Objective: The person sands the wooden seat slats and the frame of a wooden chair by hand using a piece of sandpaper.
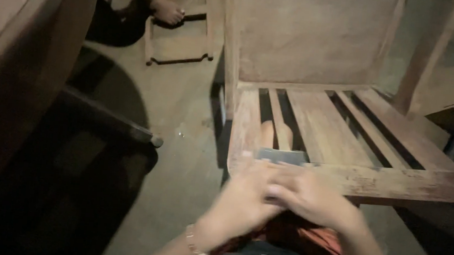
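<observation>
Both hands press together on a flat grey sheet [282, 156], likely sandpaper, at the front rail of a wooden chair frame [399, 183]. The left hand [242, 198] and right hand [309, 199] overlap, fingers clamped on the sheet's near edge, though blur hides the exact grip. Beyond the chair frame, another person's bare foot [167, 12] rests on a smaller wooden frame [175, 56].
</observation>
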